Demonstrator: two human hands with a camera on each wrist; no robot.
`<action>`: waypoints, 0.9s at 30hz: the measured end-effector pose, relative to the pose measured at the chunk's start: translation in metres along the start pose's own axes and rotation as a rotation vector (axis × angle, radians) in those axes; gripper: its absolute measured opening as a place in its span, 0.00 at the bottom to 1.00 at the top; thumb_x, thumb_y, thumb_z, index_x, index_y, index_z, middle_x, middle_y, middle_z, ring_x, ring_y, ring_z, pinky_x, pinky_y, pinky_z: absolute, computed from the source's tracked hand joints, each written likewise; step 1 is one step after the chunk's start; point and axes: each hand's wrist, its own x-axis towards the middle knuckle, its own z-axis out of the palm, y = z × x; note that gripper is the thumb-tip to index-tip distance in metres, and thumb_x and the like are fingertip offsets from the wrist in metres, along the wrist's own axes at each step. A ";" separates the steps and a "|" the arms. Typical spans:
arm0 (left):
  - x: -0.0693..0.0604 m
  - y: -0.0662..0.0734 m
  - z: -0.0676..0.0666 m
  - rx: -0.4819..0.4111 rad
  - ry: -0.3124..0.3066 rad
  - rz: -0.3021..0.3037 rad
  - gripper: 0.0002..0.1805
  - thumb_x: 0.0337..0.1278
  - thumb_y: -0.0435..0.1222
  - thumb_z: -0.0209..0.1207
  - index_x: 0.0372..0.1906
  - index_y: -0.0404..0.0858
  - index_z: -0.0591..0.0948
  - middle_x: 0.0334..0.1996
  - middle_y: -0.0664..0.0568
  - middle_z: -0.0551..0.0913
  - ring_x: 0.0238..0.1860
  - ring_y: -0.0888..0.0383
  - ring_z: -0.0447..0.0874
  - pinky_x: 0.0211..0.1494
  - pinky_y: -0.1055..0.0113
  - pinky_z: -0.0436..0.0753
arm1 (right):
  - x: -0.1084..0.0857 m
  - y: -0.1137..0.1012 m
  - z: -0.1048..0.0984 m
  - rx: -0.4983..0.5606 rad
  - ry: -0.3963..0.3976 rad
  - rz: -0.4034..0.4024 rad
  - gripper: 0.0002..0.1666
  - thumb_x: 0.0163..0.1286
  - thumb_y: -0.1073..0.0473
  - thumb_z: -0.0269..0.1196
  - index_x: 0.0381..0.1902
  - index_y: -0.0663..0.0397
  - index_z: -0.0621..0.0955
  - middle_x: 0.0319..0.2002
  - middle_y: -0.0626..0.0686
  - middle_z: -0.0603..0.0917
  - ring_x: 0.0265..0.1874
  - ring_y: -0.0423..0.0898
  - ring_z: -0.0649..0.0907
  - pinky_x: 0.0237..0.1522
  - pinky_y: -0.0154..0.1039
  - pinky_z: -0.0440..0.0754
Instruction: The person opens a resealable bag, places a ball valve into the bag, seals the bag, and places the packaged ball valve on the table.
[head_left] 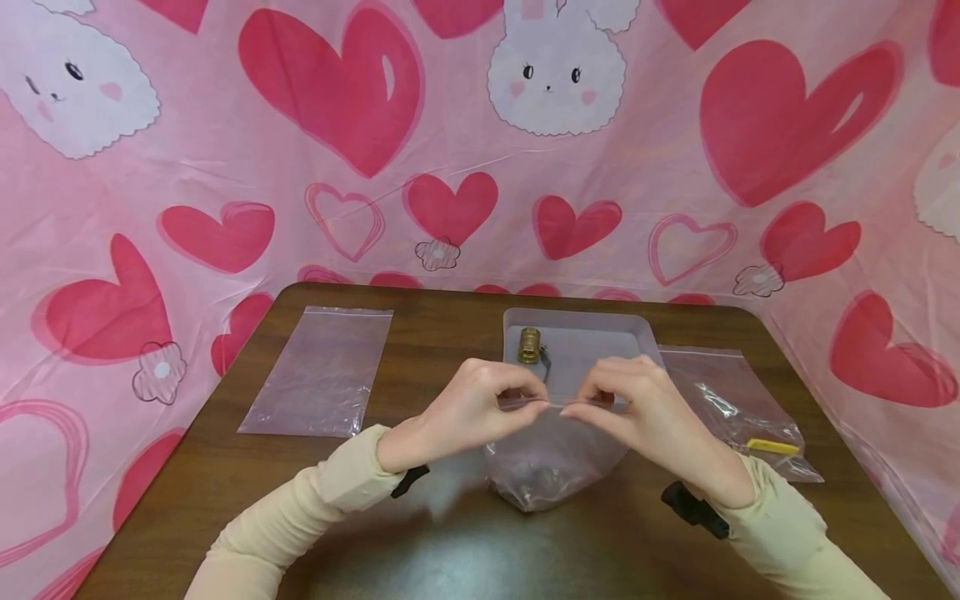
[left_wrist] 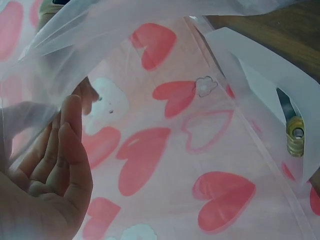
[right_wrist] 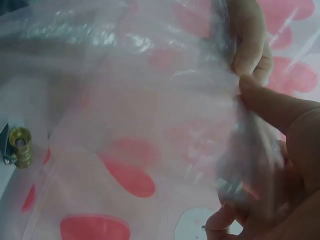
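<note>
Clear bag (head_left: 562, 462): hangs from two hands, above the brown table (head_left: 435, 537) and in front of the pale grey tray (head_left: 592, 342), as my head view gives it.
Left hand (head_left: 480, 404): thumb and forefinger closed together in a pinch on the bag's top edge, with next to no gap at the tips.
Right hand (head_left: 641, 404): the same narrow pinch on the same edge, just beside the left fingertips; I cannot tell whether the two pairs touch.
Bag against fingers: top edge at the tips, body dropping below them and toward me; something greyish shows near the bottom corner, too unclear for me to name.
Head view only: I get a flat bag (head_left: 315, 375) on the left of the table, and on the right another bag (head_left: 720, 396) with a yellow piece (head_left: 772, 447) at its near end.
Left wrist view: it gives me the palm side, the other fingers curled in, and film sweeping across the top; the brass fitting (left_wrist: 296, 137) turns a round opening toward this camera.
Right wrist view: blurred film fills much of it, its edge at my right thumb (right_wrist: 272, 106).
Brass fitting's place: inside the tray, toward its left side, beyond the hands.
</note>
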 end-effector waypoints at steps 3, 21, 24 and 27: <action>-0.001 0.000 -0.003 0.001 -0.003 -0.004 0.03 0.54 0.31 0.69 0.30 0.42 0.86 0.26 0.57 0.87 0.27 0.71 0.79 0.35 0.84 0.78 | -0.001 0.003 -0.002 -0.006 -0.004 0.002 0.18 0.51 0.53 0.77 0.20 0.36 0.75 0.18 0.34 0.71 0.22 0.28 0.67 0.34 0.30 0.61; -0.013 -0.008 -0.022 0.067 0.102 0.009 0.17 0.46 0.41 0.75 0.14 0.46 0.78 0.12 0.62 0.72 0.20 0.74 0.57 0.24 0.83 0.58 | -0.015 0.013 -0.019 -0.109 0.043 0.004 0.23 0.59 0.39 0.70 0.16 0.38 0.71 0.15 0.35 0.65 0.20 0.30 0.63 0.32 0.25 0.63; -0.014 -0.009 -0.026 0.046 0.074 0.003 0.08 0.48 0.38 0.74 0.21 0.45 0.85 0.17 0.61 0.82 0.20 0.74 0.65 0.25 0.81 0.67 | -0.017 0.015 -0.023 -0.095 0.011 0.018 0.17 0.53 0.52 0.76 0.20 0.37 0.76 0.18 0.34 0.70 0.22 0.29 0.66 0.31 0.23 0.65; -0.016 -0.010 -0.030 0.050 0.044 -0.006 0.01 0.52 0.35 0.71 0.30 0.42 0.89 0.25 0.58 0.88 0.24 0.73 0.74 0.28 0.78 0.74 | -0.020 0.016 -0.029 -0.083 -0.029 0.051 0.17 0.48 0.64 0.78 0.27 0.38 0.82 0.23 0.33 0.76 0.25 0.27 0.70 0.29 0.22 0.68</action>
